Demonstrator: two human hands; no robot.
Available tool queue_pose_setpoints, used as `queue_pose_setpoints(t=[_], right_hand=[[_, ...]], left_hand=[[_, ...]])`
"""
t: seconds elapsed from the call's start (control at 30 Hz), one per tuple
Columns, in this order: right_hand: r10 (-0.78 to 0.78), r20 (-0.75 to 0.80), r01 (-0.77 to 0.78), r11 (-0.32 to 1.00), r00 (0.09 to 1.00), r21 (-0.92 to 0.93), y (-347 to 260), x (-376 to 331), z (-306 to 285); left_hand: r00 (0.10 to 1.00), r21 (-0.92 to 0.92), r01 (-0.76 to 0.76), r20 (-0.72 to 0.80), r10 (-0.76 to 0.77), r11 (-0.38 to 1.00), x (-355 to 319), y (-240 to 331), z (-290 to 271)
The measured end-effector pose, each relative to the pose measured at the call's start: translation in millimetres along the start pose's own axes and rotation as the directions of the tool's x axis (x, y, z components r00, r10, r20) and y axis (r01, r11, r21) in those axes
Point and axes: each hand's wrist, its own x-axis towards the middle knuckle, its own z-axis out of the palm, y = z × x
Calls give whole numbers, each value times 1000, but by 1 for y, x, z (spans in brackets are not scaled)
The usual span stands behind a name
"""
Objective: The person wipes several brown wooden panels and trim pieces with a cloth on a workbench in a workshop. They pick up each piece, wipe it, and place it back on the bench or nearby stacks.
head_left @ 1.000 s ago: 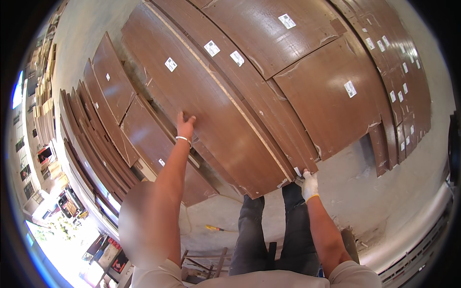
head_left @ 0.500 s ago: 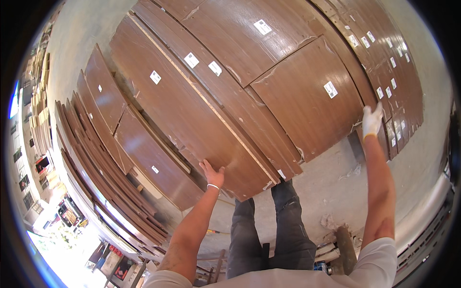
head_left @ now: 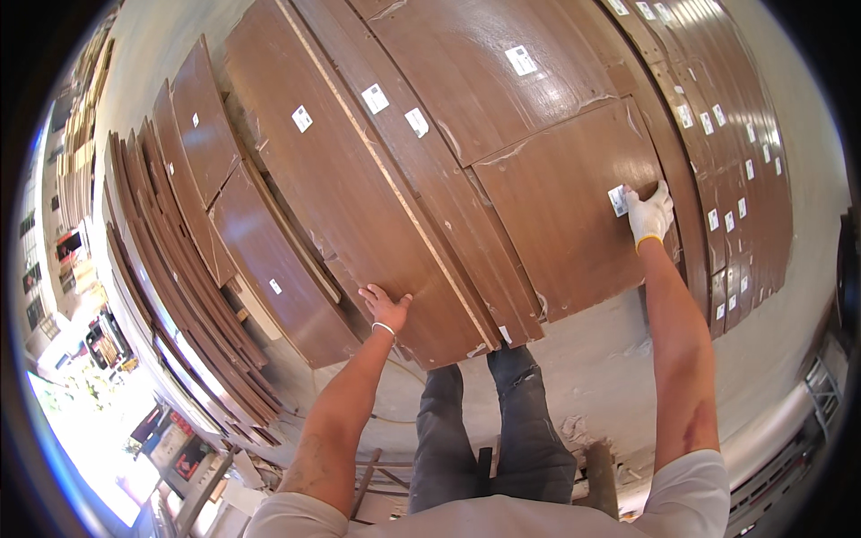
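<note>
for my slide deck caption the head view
Bare left hand on one brown panel, white-gloved right hand at the white label of another panel.

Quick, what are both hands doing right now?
Left hand: open, spread on a brown panel.
Right hand: gloved, by a white label; can't tell if it's gripping.
</note>
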Motion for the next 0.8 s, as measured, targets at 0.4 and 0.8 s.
queue_pose_setpoints(t=[0.4, 0.8], right_hand=[[-99, 28, 101, 993, 995, -58, -2, -6, 0], [-156, 185, 218, 896, 970, -387, -37, -38, -11]], left_hand=[[998, -6, -54, -7, 54, 998, -6, 0, -2], [966, -46, -143, 212, 150, 989, -17, -18, -31]])
